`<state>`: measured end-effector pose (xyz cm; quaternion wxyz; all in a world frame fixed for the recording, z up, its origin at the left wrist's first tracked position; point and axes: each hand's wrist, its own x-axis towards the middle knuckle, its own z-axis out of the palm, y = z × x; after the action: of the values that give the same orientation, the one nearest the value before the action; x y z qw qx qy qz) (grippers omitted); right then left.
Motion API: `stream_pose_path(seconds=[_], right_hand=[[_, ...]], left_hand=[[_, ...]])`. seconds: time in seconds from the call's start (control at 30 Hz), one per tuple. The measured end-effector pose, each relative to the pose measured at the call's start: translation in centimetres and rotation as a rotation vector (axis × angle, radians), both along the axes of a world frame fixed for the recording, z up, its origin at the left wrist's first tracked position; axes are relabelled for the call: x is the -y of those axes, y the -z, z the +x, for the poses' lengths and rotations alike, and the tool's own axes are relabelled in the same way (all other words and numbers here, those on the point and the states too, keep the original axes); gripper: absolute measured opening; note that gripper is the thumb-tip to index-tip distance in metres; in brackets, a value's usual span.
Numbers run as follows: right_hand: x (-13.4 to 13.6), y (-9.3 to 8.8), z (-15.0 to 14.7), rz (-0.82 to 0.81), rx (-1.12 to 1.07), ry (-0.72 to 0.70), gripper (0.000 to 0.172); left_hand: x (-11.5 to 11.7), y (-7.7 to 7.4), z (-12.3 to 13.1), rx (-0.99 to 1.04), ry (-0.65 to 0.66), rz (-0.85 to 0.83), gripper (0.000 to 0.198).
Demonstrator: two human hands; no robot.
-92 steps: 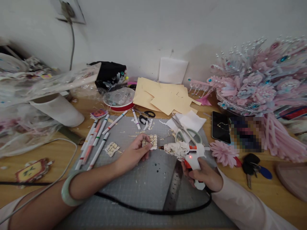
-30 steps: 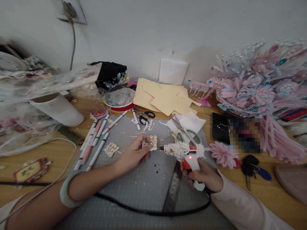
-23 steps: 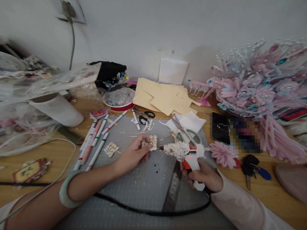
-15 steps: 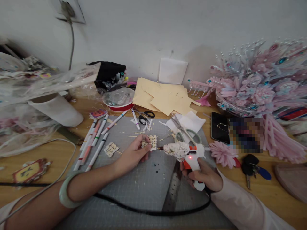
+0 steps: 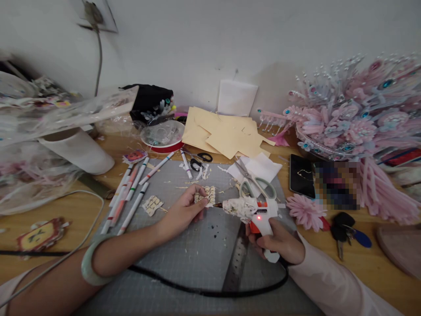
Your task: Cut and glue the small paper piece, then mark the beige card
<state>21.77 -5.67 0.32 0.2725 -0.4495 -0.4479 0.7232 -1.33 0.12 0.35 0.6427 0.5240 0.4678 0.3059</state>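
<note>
My left hand [image 5: 184, 211] pinches a small cream paper cutout [image 5: 206, 194] with dark scale-like lines, held on the grey cutting mat [image 5: 197, 259]. My right hand [image 5: 278, 243] is wrapped round the handle of a white and orange glue gun [image 5: 251, 209] whose red light is on. The gun's nozzle touches the cutout's right edge. A second, similar cutout [image 5: 153, 204] lies on the mat to the left of my left hand. A pale green bangle [image 5: 88, 263] circles my left forearm.
Several marker pens [image 5: 130, 193] lie left on the mat; green-handled scissors [image 5: 256, 184], small black scissors [image 5: 200, 161] and a metal ruler [image 5: 237, 263] are near. The gun's black cord [image 5: 197, 287] crosses the mat. Tan paper sheets [image 5: 226, 134], a phone [image 5: 301, 175], keys [image 5: 345, 224] and a pink ornament [image 5: 355, 127] sit behind and right.
The glue gun has slid a little to the left, bringing its nozzle against the cutout's edge. My left hand has stayed on the cutout.
</note>
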Motion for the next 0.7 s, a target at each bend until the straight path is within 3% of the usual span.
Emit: stream_pose_path(seconds=[0.3,0.43,0.6,0.7], right_hand=[[0.0,-0.3,0.1,0.010,0.054,-0.012,0.025],[0.1,-0.5,0.2,-0.001,0.127,0.056,0.027],[-0.5,-0.1,0.5,0.119,0.119,0.164,0.028],[-1.0,0.0,1.0,0.198,0.166,0.152,0.025]], left_hand=[[0.1,0.3,-0.1,0.024,-0.029,-0.020,0.027],[0.3,0.0,0.1,0.029,-0.068,0.005,0.027],[0.6,-0.2,0.2,0.038,-0.080,0.057,0.031],[0.8,0.0,0.2,0.047,-0.038,0.075,0.034]])
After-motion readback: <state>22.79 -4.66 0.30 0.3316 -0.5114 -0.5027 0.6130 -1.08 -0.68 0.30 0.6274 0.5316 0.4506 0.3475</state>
